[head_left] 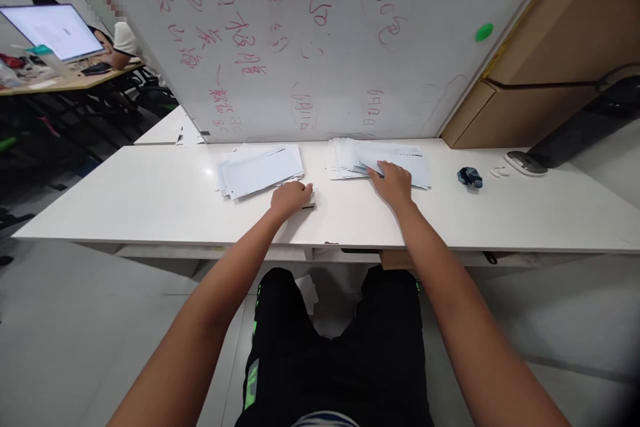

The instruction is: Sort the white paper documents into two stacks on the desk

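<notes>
My left hand (291, 198) is closed over a small pale object with a dark lower edge (311, 203), mostly hidden under the fingers; its kind cannot be made out. Just behind that hand lies a loose pile of pale blue-white paper slips (263, 170), the top one slanted. Farther right, a second pile of similar slips (345, 159) is fanned out near the whiteboard. My right hand (395, 183) rests there, thumb and fingers closed on the upper paper slip (373, 155), whose left end looks slightly raised.
A whiteboard (330, 80) with red writing stands along the back of the white table (150, 193). Cardboard boxes (545, 113), a dark blue crumpled item (470, 177) and a black-and-silver device (525, 162) are at right. Another person (123, 43) sits near a monitor at far left.
</notes>
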A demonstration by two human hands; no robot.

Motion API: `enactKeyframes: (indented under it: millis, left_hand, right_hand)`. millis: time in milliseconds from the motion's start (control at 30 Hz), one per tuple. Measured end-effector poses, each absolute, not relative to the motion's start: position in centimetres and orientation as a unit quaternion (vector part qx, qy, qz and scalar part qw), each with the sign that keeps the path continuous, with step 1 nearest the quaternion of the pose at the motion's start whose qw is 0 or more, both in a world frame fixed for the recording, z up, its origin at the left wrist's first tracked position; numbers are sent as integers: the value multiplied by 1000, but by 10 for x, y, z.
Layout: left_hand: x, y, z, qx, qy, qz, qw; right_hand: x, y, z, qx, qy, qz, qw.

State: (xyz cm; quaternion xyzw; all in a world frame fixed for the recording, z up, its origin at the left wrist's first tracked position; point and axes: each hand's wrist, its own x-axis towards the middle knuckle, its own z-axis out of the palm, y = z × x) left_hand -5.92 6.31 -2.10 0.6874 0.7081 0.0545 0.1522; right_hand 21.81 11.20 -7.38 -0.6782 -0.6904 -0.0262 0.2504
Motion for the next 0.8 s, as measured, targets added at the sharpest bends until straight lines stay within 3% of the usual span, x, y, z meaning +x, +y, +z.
enactKeyframes:
  millis: [433,800]
  left_hand:
    - [-57,60,-18,681,716,53,146]
    - [-56,60,-17,668,727,54,147]
  right_hand:
    - [216,110,-64,-714,-666,-42,212]
    - [224,111,-67,-672,-681,14,292]
